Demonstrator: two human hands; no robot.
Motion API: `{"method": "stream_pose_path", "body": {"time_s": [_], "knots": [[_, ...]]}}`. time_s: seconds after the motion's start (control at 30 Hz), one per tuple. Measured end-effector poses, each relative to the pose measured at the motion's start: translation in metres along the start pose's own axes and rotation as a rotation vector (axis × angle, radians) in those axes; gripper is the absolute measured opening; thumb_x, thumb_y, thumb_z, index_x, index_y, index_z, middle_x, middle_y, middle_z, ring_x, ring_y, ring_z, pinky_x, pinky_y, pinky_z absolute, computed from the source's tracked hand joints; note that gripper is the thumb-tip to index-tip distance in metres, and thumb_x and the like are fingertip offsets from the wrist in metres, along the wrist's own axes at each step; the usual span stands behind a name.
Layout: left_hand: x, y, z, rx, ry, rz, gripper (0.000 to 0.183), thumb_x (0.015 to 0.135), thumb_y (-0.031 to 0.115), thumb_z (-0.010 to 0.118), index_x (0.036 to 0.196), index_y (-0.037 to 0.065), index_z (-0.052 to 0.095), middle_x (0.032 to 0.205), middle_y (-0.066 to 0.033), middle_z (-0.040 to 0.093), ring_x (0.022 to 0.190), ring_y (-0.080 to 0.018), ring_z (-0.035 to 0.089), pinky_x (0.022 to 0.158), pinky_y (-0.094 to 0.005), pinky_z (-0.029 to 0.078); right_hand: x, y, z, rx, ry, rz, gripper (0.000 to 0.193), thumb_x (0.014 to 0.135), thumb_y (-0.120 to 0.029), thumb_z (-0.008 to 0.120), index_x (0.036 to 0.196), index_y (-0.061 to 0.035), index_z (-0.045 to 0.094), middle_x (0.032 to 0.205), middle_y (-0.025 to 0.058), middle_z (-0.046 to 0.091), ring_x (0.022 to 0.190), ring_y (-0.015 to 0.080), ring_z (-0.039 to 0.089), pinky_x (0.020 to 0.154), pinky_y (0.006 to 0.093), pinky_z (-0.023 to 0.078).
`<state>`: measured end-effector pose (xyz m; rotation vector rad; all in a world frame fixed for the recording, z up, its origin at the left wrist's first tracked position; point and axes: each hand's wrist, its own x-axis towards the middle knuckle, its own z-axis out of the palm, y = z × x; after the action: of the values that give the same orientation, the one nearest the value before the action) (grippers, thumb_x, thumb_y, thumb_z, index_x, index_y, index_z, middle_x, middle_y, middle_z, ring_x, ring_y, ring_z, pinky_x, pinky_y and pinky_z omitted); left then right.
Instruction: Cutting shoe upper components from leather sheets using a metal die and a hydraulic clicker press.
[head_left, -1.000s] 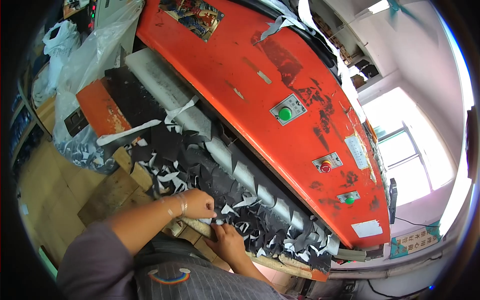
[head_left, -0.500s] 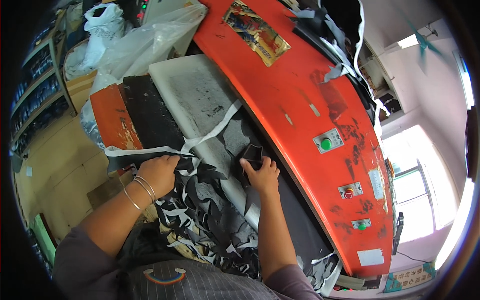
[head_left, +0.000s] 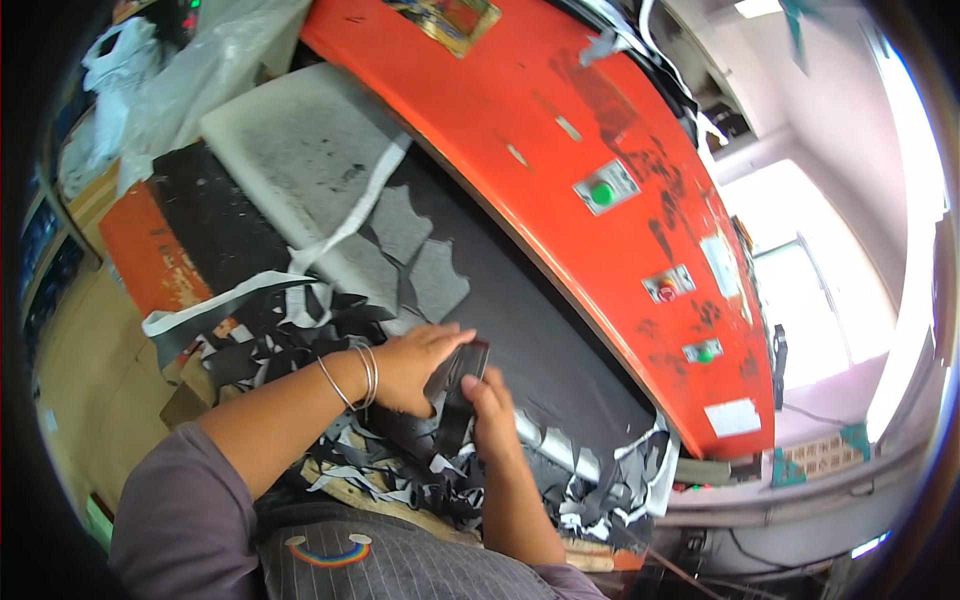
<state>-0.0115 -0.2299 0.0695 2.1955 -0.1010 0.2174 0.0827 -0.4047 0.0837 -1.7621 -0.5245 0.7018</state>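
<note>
My right hand [head_left: 490, 412] is closed around a dark, thin-walled cutting die [head_left: 460, 398], tilted over the near edge of the work surface. Beside the die, my left hand [head_left: 415, 368] has its fingers stretched out and its thumb apart, with the fingertips at the die's upper end. Whether the left palm touches a scrap is hidden. Grey cut pieces [head_left: 437, 282] lie on the black sheet material [head_left: 520, 300] just beyond my hands. A white-edged strip [head_left: 360, 205] runs across the pale cutting board [head_left: 290, 130].
A large red machine beam [head_left: 520, 130] with green and red buttons crosses above the far side of the work surface. Dark and white offcuts [head_left: 370, 470] are heaped along the near edge. Plastic bags [head_left: 120, 90] stand at the far left.
My left hand has left the white-edged strip and moved right to the die. My right hand has lifted the die and brought it nearer, uncovering grey pieces. The view has shifted right.
</note>
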Motion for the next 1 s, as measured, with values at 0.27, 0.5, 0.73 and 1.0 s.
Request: {"method": "stream_pose_path", "body": {"time_s": [0.27, 0.5, 0.73, 1.0], "knots": [[-0.014, -0.003, 0.004, -0.080, -0.522, -0.183, 0.069, 0.080, 0.024, 0.070, 0.141, 0.010, 0.038, 0.120, -0.0201, 0.060, 0.107, -0.0323, 0.061, 0.092, -0.0394, 0.048, -0.033, 0.018, -0.065, 0.124, 0.194, 0.226, 0.040, 0.086, -0.038, 0.057, 0.106, -0.0029, 0.057, 0.087, 0.0035, 0.058, 0.072, 0.0125, 0.054, 0.063, 0.0269, 0.044], [0.002, -0.001, -0.060, -0.137, -0.130, -0.174, 0.067, 0.078, 0.039, 0.074, 0.127, 0.000, 0.049, 0.115, -0.0186, 0.062, 0.104, -0.0321, 0.061, 0.088, -0.0384, 0.049, 0.076, -0.001, -0.077, -0.465, 0.254, 0.097, 0.054, 0.088, -0.049, 0.056, 0.097, 0.0038, 0.064, 0.083, 0.0088, 0.062, 0.074, 0.0183, 0.059, 0.069, 0.0314, 0.046], [0.045, -0.039, -0.005, 0.071, 0.158, -0.201, 0.023, 0.079, 0.008, 0.057, 0.102, 0.005, 0.056, 0.101, -0.0128, 0.064, 0.097, -0.0344, 0.059, 0.087, -0.0448, 0.044, 0.138, -0.052, -0.008, -0.995, 0.242, 0.336, 0.087, 0.081, -0.070, 0.044, 0.123, 0.0057, 0.057, 0.133, 0.0251, 0.048, 0.124, 0.0370, 0.048, 0.100, 0.0467, 0.041], [0.061, -0.083, 0.021, 0.142, 0.396, -0.025, 0.027, 0.075, -0.003, 0.051, 0.101, 0.006, 0.051, 0.102, -0.0121, 0.061, 0.105, -0.0306, 0.056, 0.099, -0.0433, 0.036, 0.130, -0.017, -0.017, -1.067, 0.344, -0.022, 0.057, 0.087, -0.048, 0.057, 0.117, 0.0006, 0.061, 0.122, 0.0245, 0.054, 0.118, 0.0374, 0.051, 0.097, 0.0445, 0.042]]}}
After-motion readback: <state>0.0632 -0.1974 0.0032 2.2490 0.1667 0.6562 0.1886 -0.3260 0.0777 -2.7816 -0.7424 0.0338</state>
